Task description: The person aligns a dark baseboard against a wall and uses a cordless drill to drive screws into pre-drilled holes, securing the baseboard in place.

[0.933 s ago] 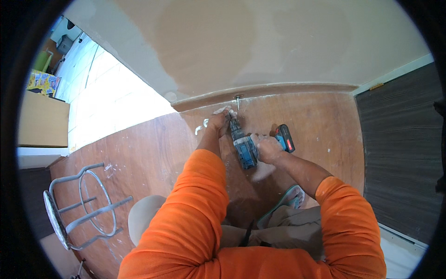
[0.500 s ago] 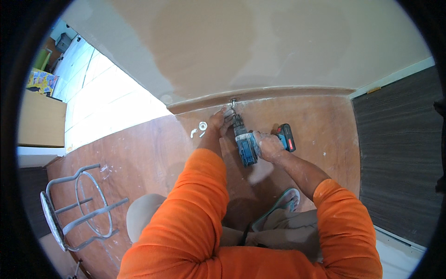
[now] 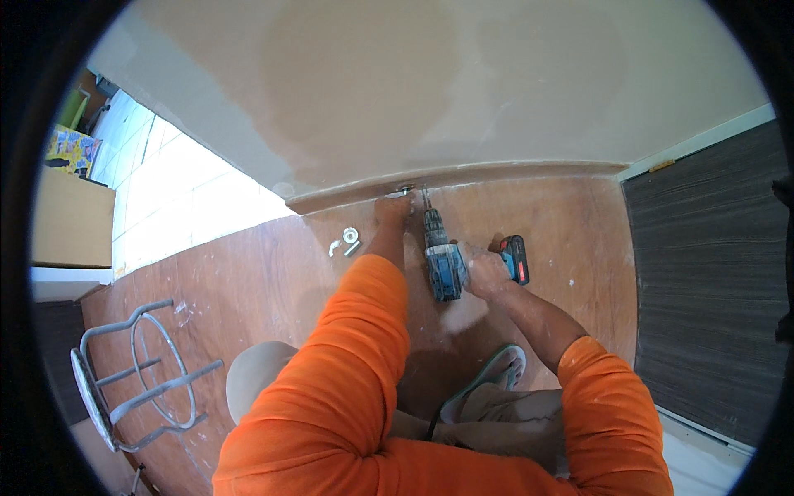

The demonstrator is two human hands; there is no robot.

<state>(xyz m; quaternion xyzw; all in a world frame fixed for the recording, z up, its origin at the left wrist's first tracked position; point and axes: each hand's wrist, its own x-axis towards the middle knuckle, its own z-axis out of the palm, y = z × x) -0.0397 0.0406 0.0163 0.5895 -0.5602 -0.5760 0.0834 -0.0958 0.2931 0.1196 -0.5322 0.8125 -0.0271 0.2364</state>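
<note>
My right hand (image 3: 484, 269) is closed round the grip of a blue and black cordless drill (image 3: 445, 271), which lies low over the floor with its thin bit pointing at the skirting board (image 3: 488, 175). Its battery (image 3: 514, 259) juts out to the right of my hand. Just left of the bit, my left hand (image 3: 394, 210) is at the foot of the wall, fingers closed at a small shiny metal fitting (image 3: 405, 190). The fingertips are partly hidden. On the floor left of that hand lie a white ring (image 3: 351, 235) and small white pieces (image 3: 334, 247).
A metal-legged stool (image 3: 149, 372) lies on its side at the left. The wall (image 3: 372, 91) rises ahead, with a dark door panel (image 3: 711, 264) at the right. Bright tiled floor (image 3: 178, 182) shows beyond the wall's left end. My sandalled foot (image 3: 509, 368) is below the drill.
The drill has drawn back from the metal fitting and slightly to the right, baring its bit. My left hand has left the drill's front and moved up to the fitting at the skirting.
</note>
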